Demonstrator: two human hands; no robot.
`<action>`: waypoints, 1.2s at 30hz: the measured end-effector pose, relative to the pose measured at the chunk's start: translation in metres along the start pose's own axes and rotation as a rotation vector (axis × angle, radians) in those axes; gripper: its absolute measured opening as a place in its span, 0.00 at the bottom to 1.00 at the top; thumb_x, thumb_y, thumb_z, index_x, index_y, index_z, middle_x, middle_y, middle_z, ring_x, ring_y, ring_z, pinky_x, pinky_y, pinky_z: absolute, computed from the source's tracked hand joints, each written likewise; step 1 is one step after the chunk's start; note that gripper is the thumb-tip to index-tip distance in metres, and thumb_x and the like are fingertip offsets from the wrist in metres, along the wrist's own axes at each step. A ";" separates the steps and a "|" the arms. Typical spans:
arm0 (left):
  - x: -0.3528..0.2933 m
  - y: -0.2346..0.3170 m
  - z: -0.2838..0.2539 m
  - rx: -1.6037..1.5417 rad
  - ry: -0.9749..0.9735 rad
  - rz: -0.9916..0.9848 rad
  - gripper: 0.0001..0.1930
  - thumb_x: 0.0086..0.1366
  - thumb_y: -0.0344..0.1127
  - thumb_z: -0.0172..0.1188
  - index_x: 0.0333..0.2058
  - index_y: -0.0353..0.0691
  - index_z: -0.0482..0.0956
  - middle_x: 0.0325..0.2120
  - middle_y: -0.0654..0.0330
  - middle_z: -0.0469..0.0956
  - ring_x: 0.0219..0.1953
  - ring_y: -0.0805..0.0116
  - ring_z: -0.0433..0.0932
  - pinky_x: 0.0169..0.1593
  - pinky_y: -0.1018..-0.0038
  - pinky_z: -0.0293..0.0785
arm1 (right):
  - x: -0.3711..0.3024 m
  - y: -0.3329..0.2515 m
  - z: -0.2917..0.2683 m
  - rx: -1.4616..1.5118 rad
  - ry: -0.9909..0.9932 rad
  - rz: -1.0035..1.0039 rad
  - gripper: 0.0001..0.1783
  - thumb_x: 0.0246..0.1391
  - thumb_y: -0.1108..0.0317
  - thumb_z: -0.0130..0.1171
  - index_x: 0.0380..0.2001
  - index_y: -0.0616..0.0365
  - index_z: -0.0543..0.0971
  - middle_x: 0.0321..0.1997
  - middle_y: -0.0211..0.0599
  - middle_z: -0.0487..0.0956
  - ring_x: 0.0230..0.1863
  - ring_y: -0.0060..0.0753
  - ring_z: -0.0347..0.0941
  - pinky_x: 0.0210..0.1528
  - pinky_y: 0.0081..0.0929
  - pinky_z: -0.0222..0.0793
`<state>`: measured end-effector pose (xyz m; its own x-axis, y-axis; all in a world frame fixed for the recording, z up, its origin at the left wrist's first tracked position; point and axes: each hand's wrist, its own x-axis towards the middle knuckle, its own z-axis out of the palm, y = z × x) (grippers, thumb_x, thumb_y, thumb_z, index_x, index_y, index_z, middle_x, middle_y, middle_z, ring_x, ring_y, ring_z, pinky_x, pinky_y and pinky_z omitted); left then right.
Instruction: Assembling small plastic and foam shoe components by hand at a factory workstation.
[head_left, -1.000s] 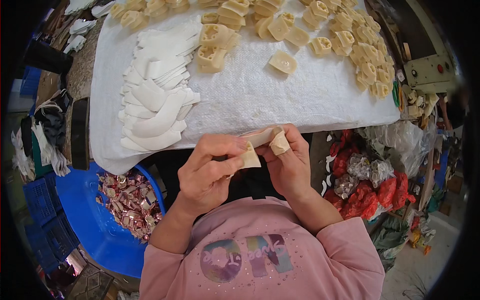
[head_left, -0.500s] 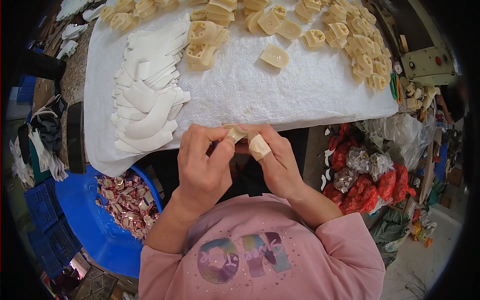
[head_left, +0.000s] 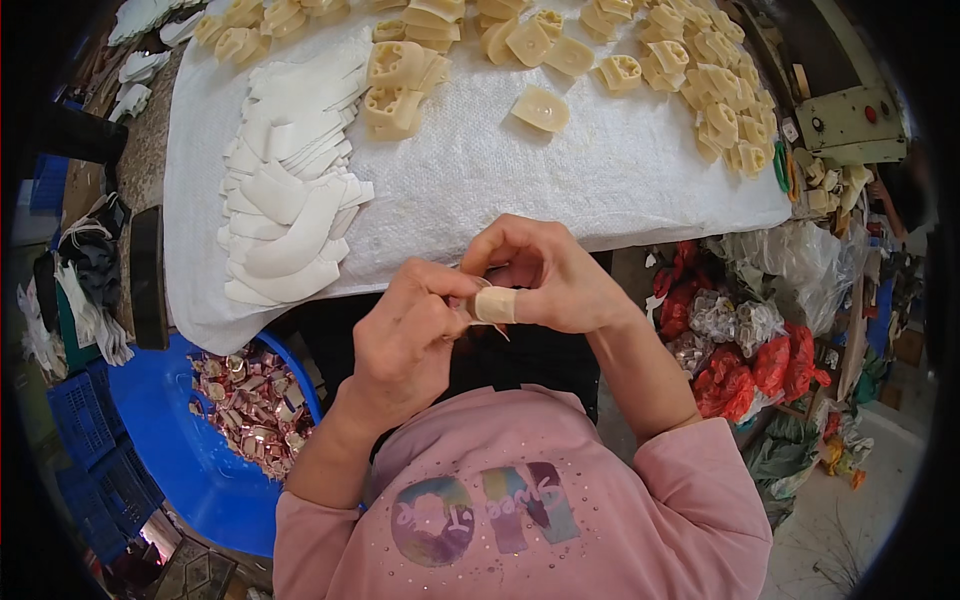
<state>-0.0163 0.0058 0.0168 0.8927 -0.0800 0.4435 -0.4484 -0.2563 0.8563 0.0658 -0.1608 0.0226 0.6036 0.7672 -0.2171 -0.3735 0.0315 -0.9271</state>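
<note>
Just in front of my chest, below the table's near edge, my left hand (head_left: 405, 335) pinches a small thin pale piece (head_left: 501, 331) between thumb and fingers. It shows mostly edge-on, and its kind cannot be made out. My right hand (head_left: 560, 275) holds the same piece from the other side, with its fingers curled over and its thumb against it. Beige tape (head_left: 495, 305) wraps the right thumb. Beyond the hands, a stack of white curved cut pieces (head_left: 285, 225) lies at the left on the white woven cloth (head_left: 450, 185). A cream moulded part (head_left: 541, 108) lies alone farther back.
Many cream moulded parts (head_left: 720, 90) are heaped along the table's far and right sides. A blue tub (head_left: 165, 430) with shiny pinkish pieces (head_left: 250, 405) stands at lower left. Red plastic bags (head_left: 735, 375) lie at the right, under a machine box (head_left: 850, 125).
My right hand has turned and risen, its fingers now arched over the piece. The left hand has shifted slightly down. The pale piece has gone from face-up to nearly edge-on.
</note>
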 end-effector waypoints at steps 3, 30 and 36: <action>0.000 -0.004 -0.001 0.018 0.021 -0.040 0.07 0.54 0.20 0.59 0.27 0.35 0.69 0.32 0.54 0.74 0.30 0.70 0.73 0.32 0.78 0.69 | 0.001 0.001 0.005 -0.068 0.116 0.039 0.15 0.45 0.74 0.62 0.38 0.64 0.73 0.37 0.37 0.76 0.31 0.20 0.72 0.31 0.16 0.69; 0.003 0.002 0.013 -0.565 0.287 -0.469 0.07 0.56 0.27 0.62 0.32 0.31 0.75 0.37 0.56 0.74 0.34 0.76 0.74 0.38 0.80 0.73 | 0.005 0.012 0.016 -0.791 0.366 -0.678 0.05 0.44 0.73 0.56 0.26 0.57 0.70 0.31 0.37 0.67 0.35 0.37 0.60 0.37 0.29 0.56; 0.007 0.003 0.003 -0.111 0.230 -0.294 0.05 0.51 0.29 0.66 0.25 0.36 0.78 0.38 0.58 0.70 0.27 0.75 0.71 0.31 0.82 0.69 | -0.001 0.014 0.015 -0.239 0.191 -0.549 0.12 0.48 0.63 0.62 0.25 0.57 0.71 0.31 0.33 0.67 0.36 0.29 0.62 0.40 0.25 0.59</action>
<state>-0.0115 0.0021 0.0218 0.9562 0.2025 0.2115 -0.1880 -0.1291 0.9736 0.0501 -0.1514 0.0147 0.7859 0.5514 0.2800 0.1815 0.2272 -0.9568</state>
